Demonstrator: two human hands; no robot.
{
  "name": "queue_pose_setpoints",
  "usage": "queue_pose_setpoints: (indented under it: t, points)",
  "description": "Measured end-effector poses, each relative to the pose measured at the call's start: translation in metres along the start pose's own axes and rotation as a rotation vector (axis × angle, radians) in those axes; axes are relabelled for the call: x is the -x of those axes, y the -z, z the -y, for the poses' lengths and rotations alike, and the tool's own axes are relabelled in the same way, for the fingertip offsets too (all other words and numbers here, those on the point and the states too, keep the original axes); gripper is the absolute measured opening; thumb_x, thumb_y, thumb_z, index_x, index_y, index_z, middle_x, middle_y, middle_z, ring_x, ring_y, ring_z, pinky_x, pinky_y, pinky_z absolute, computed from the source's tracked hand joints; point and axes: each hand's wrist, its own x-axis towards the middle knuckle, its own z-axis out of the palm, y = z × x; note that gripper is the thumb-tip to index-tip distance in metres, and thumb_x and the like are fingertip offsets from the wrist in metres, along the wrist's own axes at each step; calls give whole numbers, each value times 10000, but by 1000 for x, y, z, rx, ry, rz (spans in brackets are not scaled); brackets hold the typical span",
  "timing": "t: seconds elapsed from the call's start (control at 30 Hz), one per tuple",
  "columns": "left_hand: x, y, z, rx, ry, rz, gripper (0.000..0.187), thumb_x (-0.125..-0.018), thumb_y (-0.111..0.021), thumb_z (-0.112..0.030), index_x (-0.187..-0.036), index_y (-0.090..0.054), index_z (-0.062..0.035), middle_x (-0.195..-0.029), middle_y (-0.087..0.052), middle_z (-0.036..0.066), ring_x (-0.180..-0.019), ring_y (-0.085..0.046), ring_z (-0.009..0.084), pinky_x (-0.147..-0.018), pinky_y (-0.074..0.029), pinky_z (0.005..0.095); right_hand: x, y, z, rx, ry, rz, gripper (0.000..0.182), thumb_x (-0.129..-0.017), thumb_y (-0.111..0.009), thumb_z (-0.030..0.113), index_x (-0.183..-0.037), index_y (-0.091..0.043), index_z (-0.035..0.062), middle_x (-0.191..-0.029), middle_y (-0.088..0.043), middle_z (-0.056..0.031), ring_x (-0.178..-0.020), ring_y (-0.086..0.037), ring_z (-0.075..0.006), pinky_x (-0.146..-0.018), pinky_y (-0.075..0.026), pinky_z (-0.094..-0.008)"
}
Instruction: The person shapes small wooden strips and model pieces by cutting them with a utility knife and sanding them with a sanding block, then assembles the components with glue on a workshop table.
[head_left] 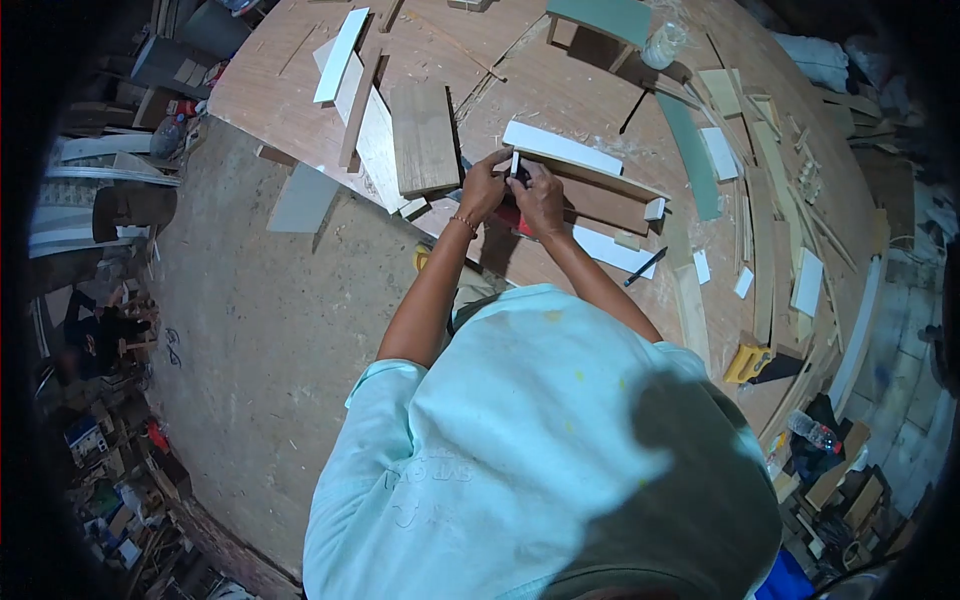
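Observation:
My left hand (483, 190) and my right hand (541, 200) meet at the near-left end of a long, narrow wooden frame (600, 183). Between their closed fingertips is a small white-faced piece (515, 163), upright against that end; the fingers partly cover it. A small white block (655, 209) sits at the frame's other end. White strips lie along both sides, the far strip (563, 147) and the near strip (610, 250). Something red (526, 227) shows below my right hand, mostly hidden. A black pen-like tool (646, 267) lies to the right.
A thick wooden board (424, 138) lies left of my hands by the table edge. Rightward are a green panel (690, 155), wood strips and a yellow-handled tool (748, 363). A green-topped wooden piece (600, 18) and a clear plastic container (664, 45) stand at the back.

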Motion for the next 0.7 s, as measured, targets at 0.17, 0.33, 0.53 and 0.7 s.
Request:
queue_pose_setpoints:
  t: [0.17, 0.33, 0.53, 0.7]
  points:
    - [9, -2, -9, -33, -10, -64, 394, -689, -497, -50, -1081, -535, -59, -865, -604, 183, -753, -605, 281, -682, -468, 326, 1, -3, 0, -8, -50, -18, 264, -641, -623, 57, -875, -529, -21, -836, -558, -177, -790, -542, -334, -691, -434, -389]
    - [6, -2, -7, -76, -3, -64, 354, -745, -494, -39, -1097, -523, -25, -851, -618, 154, -726, -591, 158, -664, -463, 260, -1, -7, -4, 79, 63, -102, 221, -643, -622, 20, -846, -535, 1, -785, -568, -153, -683, -570, -279, -592, -453, -342]
    - [8, -1, -9, -131, -23, -133, 296, -707, -519, -92, -991, -592, -52, -816, -605, 190, -741, -610, 267, -671, -467, 316, -1, -5, -1, 32, 9, -52, 247, -631, -624, 28, -842, -498, 4, -798, -544, -170, -772, -531, -339, -672, -426, -400]
    - [6, -3, -4, -55, -26, -100, 300, -733, -509, -73, -1024, -570, -32, -868, -607, 168, -777, -598, 211, -688, -457, 284, -1, -5, -1, 27, -28, -42, 247, -629, -625, 27, -840, -497, 8, -794, -549, -172, -751, -538, -345, -660, -430, -402]
